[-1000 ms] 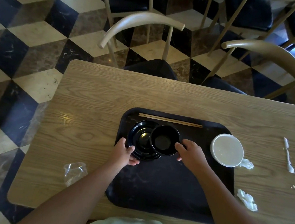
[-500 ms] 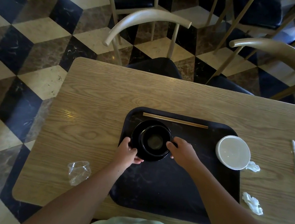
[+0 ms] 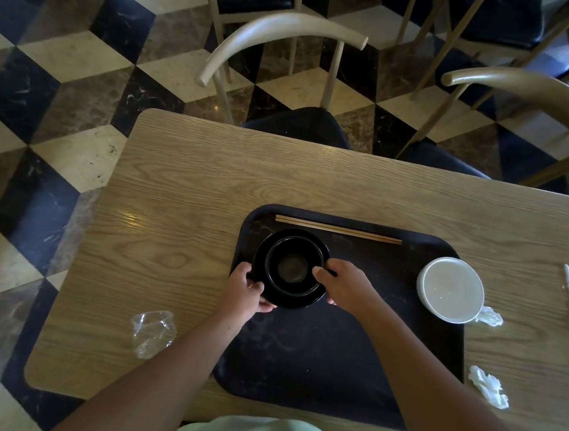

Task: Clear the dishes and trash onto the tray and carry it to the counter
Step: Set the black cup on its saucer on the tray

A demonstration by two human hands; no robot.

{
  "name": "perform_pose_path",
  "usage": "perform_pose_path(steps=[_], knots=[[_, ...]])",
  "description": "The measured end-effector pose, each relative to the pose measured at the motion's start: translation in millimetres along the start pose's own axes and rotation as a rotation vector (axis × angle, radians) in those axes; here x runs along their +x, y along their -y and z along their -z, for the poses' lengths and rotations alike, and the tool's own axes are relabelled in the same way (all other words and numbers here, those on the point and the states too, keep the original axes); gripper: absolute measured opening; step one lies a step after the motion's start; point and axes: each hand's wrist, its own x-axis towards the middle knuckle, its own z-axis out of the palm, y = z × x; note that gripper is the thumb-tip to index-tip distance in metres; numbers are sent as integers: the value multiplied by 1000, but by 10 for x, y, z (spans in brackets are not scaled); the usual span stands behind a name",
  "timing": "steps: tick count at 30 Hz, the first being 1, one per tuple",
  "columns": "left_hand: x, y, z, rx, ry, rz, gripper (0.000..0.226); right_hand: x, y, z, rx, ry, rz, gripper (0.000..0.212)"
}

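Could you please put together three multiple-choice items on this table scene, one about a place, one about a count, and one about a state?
1. Where do the chopsticks lie?
A. along the far edge of the tray
B. on the floor
C. inside the white bowl

2. How many crumpled white napkins lie on the table to the right of the tray?
A. none
B. two
C. five

3. How does the small black bowl stand?
A. upside down on the table
B. nested in the larger black bowl
C. stacked on the white bowl

Answers:
1 A, the pair rests on the tray near its far rim.
2 B, one napkin beside the white bowl, another napkin nearer the person.
3 B, it sits inside the larger bowl, with the left hand and right hand at the sides.
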Motion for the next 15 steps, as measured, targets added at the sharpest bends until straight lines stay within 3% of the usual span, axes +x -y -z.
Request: perform_pose_path(steps=[15], knots=[[-21, -139, 56, -6, 5, 13, 31, 38, 21, -26, 71, -41, 4, 26]])
